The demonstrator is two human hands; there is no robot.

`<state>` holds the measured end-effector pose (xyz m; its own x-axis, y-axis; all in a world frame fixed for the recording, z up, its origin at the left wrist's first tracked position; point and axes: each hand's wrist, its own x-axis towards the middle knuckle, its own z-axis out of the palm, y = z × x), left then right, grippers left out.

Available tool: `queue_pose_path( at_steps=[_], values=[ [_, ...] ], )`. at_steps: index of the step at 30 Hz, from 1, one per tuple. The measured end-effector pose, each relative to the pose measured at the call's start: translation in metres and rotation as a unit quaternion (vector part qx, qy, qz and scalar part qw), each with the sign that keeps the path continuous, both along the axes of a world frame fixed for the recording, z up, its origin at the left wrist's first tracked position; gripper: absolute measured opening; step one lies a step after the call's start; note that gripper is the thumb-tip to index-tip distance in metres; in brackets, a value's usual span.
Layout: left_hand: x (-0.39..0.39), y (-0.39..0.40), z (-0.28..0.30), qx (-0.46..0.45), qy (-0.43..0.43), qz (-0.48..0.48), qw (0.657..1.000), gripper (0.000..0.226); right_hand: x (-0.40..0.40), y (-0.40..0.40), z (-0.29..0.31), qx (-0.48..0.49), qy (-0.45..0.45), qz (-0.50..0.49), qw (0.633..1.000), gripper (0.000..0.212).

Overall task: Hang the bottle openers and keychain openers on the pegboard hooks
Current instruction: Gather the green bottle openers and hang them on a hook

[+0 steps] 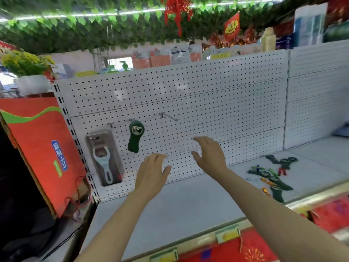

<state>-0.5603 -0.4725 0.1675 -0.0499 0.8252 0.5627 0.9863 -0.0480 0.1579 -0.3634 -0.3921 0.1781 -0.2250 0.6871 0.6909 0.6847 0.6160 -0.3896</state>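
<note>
A dark green opener [135, 136] hangs on a hook [130, 121] of the white pegboard [217, 103], left of centre. To its left a white-handled opener in a clear blister pack [104, 157] hangs on another hook. To the right of the green opener, a bare hook [170, 116] sticks out of the board.

More openers lie in a loose pile [273, 174] on the grey shelf [188, 201] at the right, near the foot of the board. Most are dark green; among them sit small keychain openers in red, green and orange, too blurred to count.

Both hands are raised in front of the board, empty, fingers spread. The left hand [151, 174] hovers below and right of the hanging green opener, not touching it. The right hand [209, 154] is a little higher, near the left hand and well apart from the pile.

A red bag [41, 148] with a green stripe leans at the left end of the shelf. Packaged goods line the top of the board, with artificial green leaves [94, 25] and red decorations overhead.
</note>
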Motion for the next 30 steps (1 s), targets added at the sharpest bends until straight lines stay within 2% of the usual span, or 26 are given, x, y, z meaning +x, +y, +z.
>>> queue_pose_path(
  at_steps=[9, 15, 20, 23, 30],
  values=[
    [0.160, 0.071, -0.020, -0.068, 0.000, -0.115, 0.991, 0.046, 0.167, 0.020, -0.036, -0.035, -0.051, -0.104, 0.993, 0.047],
    [0.258, 0.113, -0.054, -0.125, -0.005, -0.142, 0.982, 0.046, 0.273, 0.043, -0.064, -0.075, -0.067, -0.149, 0.984, 0.048],
    [0.323, 0.152, -0.093, -0.203, -0.001, -0.135, 0.970, 0.049, 0.351, 0.061, -0.092, -0.080, -0.079, -0.184, 0.977, 0.044],
    [0.351, 0.178, -0.113, -0.259, 0.020, -0.117, 0.959, 0.042, 0.384, 0.079, -0.110, -0.094, -0.084, -0.196, 0.972, 0.045],
    [0.393, 0.242, -0.151, -0.404, 0.026, -0.035, 0.914, 0.037, 0.434, 0.139, -0.155, -0.143, -0.093, -0.215, 0.962, 0.046]
  ],
)
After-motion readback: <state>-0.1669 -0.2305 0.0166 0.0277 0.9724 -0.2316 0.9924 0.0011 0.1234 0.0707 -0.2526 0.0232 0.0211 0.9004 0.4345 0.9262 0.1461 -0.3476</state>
